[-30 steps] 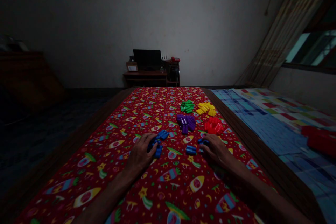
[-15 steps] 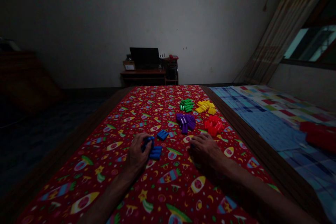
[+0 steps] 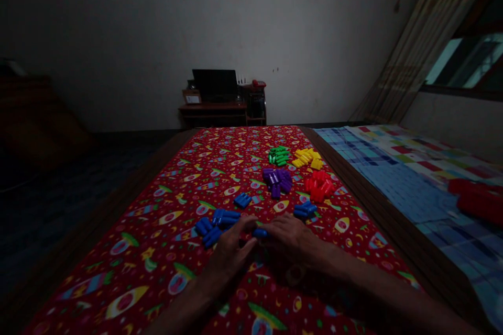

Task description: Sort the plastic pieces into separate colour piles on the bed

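A small blue plastic piece (image 3: 260,232) is between my two hands, just above or on the red patterned cloth (image 3: 239,288). My left hand (image 3: 234,243) has its thumb and fingers closed about the left end. My right hand (image 3: 290,233) meets it from the right with bent fingers, their tips partly hidden. Left of my left hand lie several more blue tube-shaped pieces (image 3: 226,217), some joined side by side. One flat blue piece (image 3: 242,200) lies alone farther forward, and a blue cluster (image 3: 305,210) rests just beyond my right hand.
Beyond my hands lie piles of purple pieces (image 3: 276,182), red pieces (image 3: 319,186), green pieces (image 3: 279,155) and yellow pieces (image 3: 307,157). A desk with a dark monitor (image 3: 215,84) stands at the wall. A bed with a checked cover (image 3: 408,183) adjoins on the right.
My left hand has moved right, away from the blue pieces, uncovering them. The right hand has shifted left and nearer me, revealing a blue cluster. Both hands now meet at one blue piece.
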Demonstrator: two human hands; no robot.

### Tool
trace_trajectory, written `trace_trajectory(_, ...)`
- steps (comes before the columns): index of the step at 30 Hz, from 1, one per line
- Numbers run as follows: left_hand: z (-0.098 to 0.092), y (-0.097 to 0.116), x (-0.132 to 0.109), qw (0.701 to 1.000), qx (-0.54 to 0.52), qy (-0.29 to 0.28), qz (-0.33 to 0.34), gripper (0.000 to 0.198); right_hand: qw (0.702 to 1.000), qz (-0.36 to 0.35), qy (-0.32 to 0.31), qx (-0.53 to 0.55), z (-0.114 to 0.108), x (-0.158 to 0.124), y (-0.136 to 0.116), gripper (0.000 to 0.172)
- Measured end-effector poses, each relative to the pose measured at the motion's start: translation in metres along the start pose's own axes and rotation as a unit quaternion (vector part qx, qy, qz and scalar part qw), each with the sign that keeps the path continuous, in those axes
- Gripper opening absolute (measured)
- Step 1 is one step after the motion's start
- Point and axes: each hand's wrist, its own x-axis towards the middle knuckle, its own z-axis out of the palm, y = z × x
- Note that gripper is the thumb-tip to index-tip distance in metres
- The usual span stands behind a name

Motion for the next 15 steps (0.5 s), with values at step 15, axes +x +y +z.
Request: trace_trajectory(15, -0.06, -0.053, 0.017, 0.971, 0.238, -0.002, 0.007, 0.038, 0.933, 0.339, -0.063, 0.102, -0.06, -0.065, 0.03, 0.03)
